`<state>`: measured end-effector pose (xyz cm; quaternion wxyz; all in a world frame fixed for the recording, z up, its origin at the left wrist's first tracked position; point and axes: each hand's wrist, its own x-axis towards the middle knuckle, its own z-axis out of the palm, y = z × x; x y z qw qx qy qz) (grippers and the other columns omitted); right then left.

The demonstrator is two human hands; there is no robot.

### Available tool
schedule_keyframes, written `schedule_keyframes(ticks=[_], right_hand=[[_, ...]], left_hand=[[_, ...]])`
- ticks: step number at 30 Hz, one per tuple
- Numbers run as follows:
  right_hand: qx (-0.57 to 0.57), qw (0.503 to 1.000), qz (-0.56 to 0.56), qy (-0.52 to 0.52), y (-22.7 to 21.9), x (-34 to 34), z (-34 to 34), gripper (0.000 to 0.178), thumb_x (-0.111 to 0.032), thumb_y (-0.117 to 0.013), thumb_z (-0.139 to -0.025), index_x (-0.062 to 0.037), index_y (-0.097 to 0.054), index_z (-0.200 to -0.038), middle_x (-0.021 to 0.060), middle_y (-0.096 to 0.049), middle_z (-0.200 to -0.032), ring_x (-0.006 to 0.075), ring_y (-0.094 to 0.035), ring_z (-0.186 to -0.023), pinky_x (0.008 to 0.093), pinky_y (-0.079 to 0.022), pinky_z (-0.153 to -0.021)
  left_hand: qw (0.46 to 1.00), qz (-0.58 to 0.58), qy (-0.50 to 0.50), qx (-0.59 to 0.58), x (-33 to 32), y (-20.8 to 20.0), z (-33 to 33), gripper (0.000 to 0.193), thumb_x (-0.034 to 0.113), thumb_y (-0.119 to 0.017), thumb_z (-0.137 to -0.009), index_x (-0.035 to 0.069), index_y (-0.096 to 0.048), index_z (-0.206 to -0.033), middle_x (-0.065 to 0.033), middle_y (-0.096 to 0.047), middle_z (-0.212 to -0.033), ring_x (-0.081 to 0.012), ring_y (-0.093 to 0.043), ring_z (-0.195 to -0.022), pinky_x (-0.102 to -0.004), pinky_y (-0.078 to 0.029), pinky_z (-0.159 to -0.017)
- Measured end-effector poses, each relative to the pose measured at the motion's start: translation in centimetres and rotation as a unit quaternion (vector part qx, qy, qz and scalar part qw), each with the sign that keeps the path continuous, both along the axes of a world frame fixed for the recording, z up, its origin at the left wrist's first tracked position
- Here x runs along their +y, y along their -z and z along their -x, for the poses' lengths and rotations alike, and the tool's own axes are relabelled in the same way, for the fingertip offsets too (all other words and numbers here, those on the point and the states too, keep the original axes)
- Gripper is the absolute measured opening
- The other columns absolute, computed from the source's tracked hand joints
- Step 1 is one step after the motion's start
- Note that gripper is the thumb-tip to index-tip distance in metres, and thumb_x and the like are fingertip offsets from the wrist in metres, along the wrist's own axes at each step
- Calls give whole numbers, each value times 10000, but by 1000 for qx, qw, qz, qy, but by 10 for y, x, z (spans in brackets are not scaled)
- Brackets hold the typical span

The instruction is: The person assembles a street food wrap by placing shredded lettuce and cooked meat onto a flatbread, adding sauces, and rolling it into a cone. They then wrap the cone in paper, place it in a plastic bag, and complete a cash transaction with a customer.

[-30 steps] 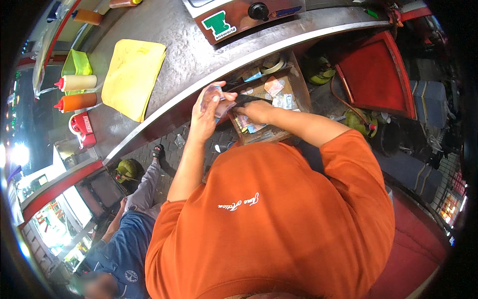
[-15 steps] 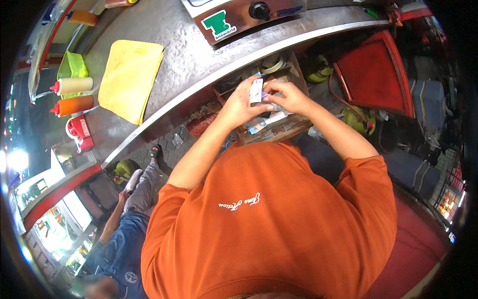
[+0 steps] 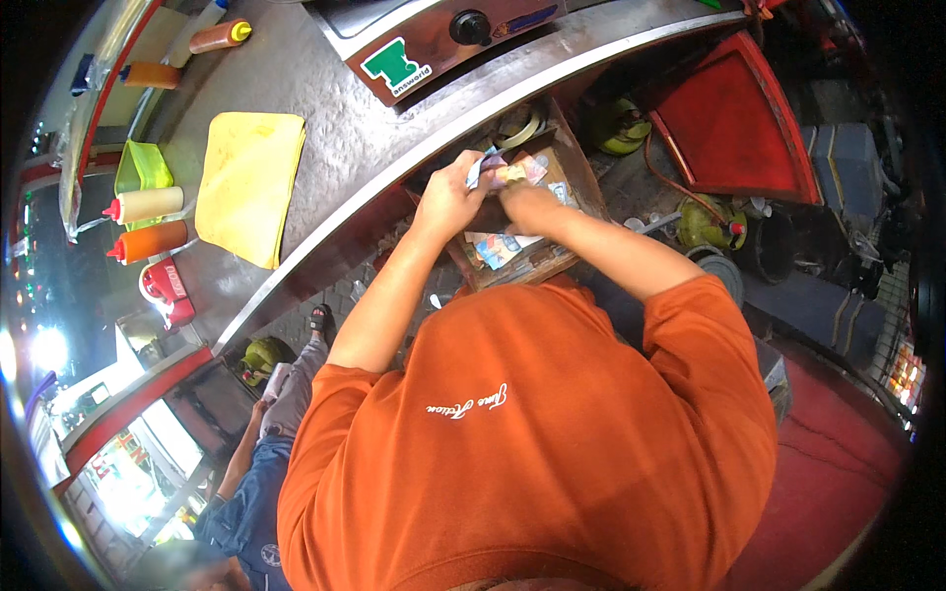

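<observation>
My left hand (image 3: 453, 197) is closed around a few folded banknotes (image 3: 475, 175), bluish and purple, over the left side of an open wooden drawer (image 3: 583, 163). My right hand (image 3: 532, 209) reaches down into the drawer beside it, smeared by motion, its fingers hidden. Just beyond the right hand, pinkish and orange banknotes (image 3: 524, 171) show; I cannot tell whether it touches them. Loose blue and orange notes (image 3: 498, 250) lie at the drawer's near side. A roll of tape (image 3: 527, 128) sits at its far end.
Above the drawer runs a metal counter (image 3: 335, 118) with a yellow cloth (image 3: 251, 187), sauce bottles (image 3: 148, 241), a red tape dispenser (image 3: 169, 294) and a knobbed appliance (image 3: 434, 49). Green gas cylinders (image 3: 616, 128) and a red door panel (image 3: 734, 123) stand right. Another person (image 3: 251, 492) sits at lower left.
My right hand has left the notes by my left hand and dropped into the drawer. My left hand has shifted slightly left, still holding notes. The view has turned a little.
</observation>
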<state>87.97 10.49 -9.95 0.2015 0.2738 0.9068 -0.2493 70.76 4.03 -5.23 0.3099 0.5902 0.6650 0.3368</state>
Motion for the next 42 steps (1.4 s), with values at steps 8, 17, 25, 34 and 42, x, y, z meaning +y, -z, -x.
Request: schedule_keyframes(ticks=[8, 17, 25, 34, 42], right_hand=[[59, 986, -143, -63, 46, -14, 12, 274, -127, -583, -830, -29, -658, -1075, 170, -640, -1071, 340, -590, -1058, 456, -513, -860], [151, 963, -212, -68, 17, 34, -1, 257, -79, -573, -825, -15, -614, -1070, 153, -644, -994, 327, -635, -994, 428, -522, -858], [65, 967, -153, -195, 42, -2, -18, 161, -119, -593, -824, -54, -721, -896, 101, -659, -985, 289, -624, -1021, 403, -555, -795], [-39, 965, -143, -217, 45, 8, -28, 169, -121, -598, -846, -56, -740, -912, 157, -707, -1007, 277, -721, -876, 396, -585, -725], [30, 983, -61, -172, 33, 18, -37, 202, -152, -602, -858, -37, -720, -975, 144, -682, -934, 333, -676, -962, 425, -556, -799]], left_hand=[[995, -102, -9, 2, -13, -8, 7, 311, 41, -627, -904, 80, -566, -1207, -208, -683, -1082, -402, -667, -989, -442, -557, -782], [991, -129, 25, -29, -13, 7, 8, 407, 5, -506, -933, 62, -507, -1336, -192, -616, -1284, -356, -614, -1166, -404, -511, -968], [993, -101, 52, -18, -12, 15, 10, 475, 4, -480, -912, 63, -481, -1384, -190, -590, -1316, -359, -580, -1207, -413, -481, -1006], [997, -60, 39, 11, -10, 16, 6, 483, 23, -512, -880, 78, -492, -1359, -181, -609, -1254, -358, -596, -1157, -415, -501, -962], [995, -40, 59, 74, -10, 20, 4, 605, -1, -557, -777, 129, -491, -1364, -172, -614, -1273, -355, -592, -1165, -443, -495, -966]])
